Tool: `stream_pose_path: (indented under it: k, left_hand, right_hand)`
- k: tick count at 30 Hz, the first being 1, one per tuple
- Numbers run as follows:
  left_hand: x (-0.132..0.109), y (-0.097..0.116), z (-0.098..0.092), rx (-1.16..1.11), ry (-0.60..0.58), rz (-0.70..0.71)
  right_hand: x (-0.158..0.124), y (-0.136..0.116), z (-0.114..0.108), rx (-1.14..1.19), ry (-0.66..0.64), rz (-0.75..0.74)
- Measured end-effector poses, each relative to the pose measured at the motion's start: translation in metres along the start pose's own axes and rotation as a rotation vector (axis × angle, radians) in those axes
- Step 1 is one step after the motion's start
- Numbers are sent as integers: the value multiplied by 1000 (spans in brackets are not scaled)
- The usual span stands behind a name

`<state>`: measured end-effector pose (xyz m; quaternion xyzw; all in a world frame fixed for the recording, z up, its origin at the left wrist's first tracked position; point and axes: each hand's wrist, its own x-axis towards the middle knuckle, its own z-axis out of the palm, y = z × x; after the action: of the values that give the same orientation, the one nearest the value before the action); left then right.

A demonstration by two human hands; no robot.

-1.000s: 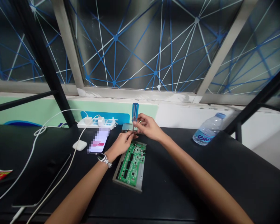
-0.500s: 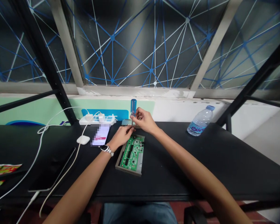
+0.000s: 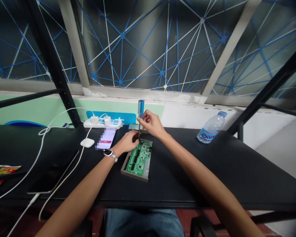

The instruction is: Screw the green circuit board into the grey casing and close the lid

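R hand [image 3: 151,124] on blue screwdriver [image 3: 141,110]

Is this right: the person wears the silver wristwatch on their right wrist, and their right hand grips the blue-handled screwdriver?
No: the silver metal wristwatch is on the left wrist, not the right, as the head view shows. The right hand does grip the blue-handled screwdriver.

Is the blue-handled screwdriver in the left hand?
No, the right hand grips the screwdriver, its tip down by the green circuit board.
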<state>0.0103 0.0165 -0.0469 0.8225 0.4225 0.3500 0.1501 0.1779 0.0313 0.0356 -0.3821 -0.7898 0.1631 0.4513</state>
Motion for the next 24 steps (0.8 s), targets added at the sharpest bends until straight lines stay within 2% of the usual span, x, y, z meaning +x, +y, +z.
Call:
stream_pose_path:
  k: [4,8,14,24]
  left_hand:
    - [-8,2,18,50,36,-113]
    - [-12,18,28,118,54,-171]
    - [-22,40,29,220,34,-253]
    - [-23,45,28,325,66,-310]
  right_hand:
    - [-1,-1,0,13,-3,-2]
    - [-4,-3,-2,39,-32,-1]
    - [-12,-1,-4,82,8,37]
    - [-21,-8,-1,40,51,29]
